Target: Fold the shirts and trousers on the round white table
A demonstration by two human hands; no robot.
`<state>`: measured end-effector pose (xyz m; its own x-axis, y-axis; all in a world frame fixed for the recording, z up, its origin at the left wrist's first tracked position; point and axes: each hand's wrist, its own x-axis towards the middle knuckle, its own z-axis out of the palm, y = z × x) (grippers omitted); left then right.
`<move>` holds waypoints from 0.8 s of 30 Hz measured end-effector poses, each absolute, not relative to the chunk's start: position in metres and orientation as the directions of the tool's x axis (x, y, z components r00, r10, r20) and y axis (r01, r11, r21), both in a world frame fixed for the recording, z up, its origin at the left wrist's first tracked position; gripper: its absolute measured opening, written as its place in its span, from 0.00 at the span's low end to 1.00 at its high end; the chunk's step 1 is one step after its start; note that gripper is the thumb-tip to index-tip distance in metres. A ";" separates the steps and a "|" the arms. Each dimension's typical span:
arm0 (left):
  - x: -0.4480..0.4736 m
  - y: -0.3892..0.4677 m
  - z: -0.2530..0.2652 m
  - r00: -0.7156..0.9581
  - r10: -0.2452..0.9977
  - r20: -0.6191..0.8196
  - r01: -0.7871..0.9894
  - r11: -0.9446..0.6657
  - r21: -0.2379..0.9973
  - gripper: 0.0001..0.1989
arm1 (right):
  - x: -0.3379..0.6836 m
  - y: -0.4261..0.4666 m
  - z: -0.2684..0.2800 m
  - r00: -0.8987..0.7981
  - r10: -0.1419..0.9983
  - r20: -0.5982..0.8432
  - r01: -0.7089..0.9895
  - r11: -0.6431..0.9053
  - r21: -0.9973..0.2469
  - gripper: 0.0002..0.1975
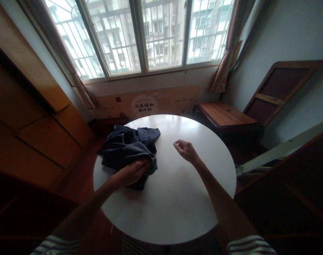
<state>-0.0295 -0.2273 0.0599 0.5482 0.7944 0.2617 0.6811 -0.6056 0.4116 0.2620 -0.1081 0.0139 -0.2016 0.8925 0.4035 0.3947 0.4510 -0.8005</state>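
Note:
A crumpled dark navy and grey garment (126, 145) lies in a heap on the left part of the round white table (177, 212). A thin white line of piping or cord shows on its upper side. My left hand (140, 167) is closed on the near right part of the cloth, and a fold covers its fingertips. To the right of the garment, apart from it, my right hand (186, 150) is held over the table. Its fingers are curled and drawn together, and I see nothing in them.
Behind the table, a printed panel (151, 102) stands under the barred window (164, 35). A low wooden table (225, 115) is at the back right, near a leaning wooden frame (270, 88). Orange-brown cabinets (44, 141) line the left side.

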 end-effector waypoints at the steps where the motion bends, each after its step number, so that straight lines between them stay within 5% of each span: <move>1: -0.022 -0.231 0.067 0.610 0.775 0.168 0.663 -0.615 0.428 0.16 | 0.258 -0.111 0.014 -0.264 0.879 0.397 0.359 0.472 -0.805 0.19; 5: -0.019 -0.245 0.107 0.635 0.771 0.048 0.650 -0.567 0.505 0.14 | 0.230 -0.136 0.013 -0.465 0.787 0.407 0.227 0.550 -0.804 0.21; 10: -0.082 -0.189 0.122 0.240 0.882 0.406 0.834 -0.401 0.378 0.15 | 0.183 -0.178 -0.003 -0.701 0.477 0.530 0.178 0.837 -0.518 0.34; 14: -0.141 -0.104 0.095 0.011 0.860 0.510 0.911 -0.220 0.350 0.21 | 0.164 -0.194 -0.015 -0.831 0.343 0.438 0.238 0.931 -0.277 0.27; 21: -0.176 -0.041 0.047 -0.114 0.978 0.172 0.967 0.069 0.244 0.30 | 0.161 -0.211 -0.018 -0.777 0.528 0.342 0.462 0.848 -0.260 0.46; 24: -0.178 -0.036 0.031 -0.064 0.993 0.104 0.973 0.039 0.226 0.34 | 0.160 -0.211 -0.022 -0.759 0.583 0.290 0.512 0.809 -0.288 0.50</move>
<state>-0.1776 -0.0358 0.0312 -0.0640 0.9925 0.1040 0.9734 0.0390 0.2259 0.1597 -0.2106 -0.0215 -0.7588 0.5830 0.2904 0.5116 0.8094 -0.2882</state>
